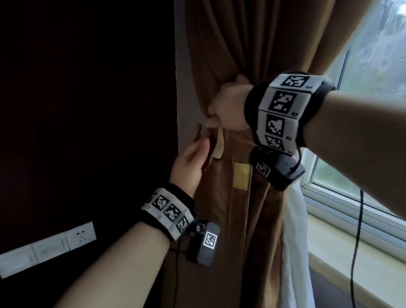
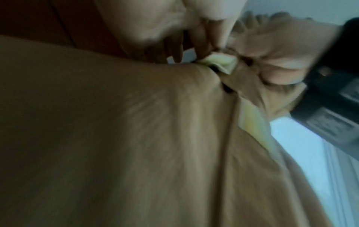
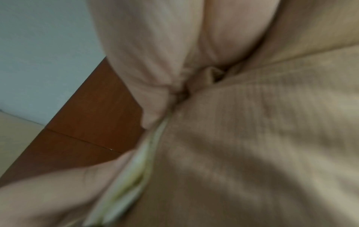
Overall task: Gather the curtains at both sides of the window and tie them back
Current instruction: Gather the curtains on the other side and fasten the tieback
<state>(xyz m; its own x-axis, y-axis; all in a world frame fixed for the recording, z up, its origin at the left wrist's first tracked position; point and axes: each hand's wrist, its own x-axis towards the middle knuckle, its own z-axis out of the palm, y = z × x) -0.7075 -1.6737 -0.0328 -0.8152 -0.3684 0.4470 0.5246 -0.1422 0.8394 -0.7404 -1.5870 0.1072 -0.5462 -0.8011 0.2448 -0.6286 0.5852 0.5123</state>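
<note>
Here, one brown curtain: right hand clenches gather; left hand fingers straight, touching it.

This looks like a room in a home: a brown curtain hangs beside a window at the right, and wall sockets sit lower left.

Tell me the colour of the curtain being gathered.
Brown curtain, clearest in the head view.
</note>
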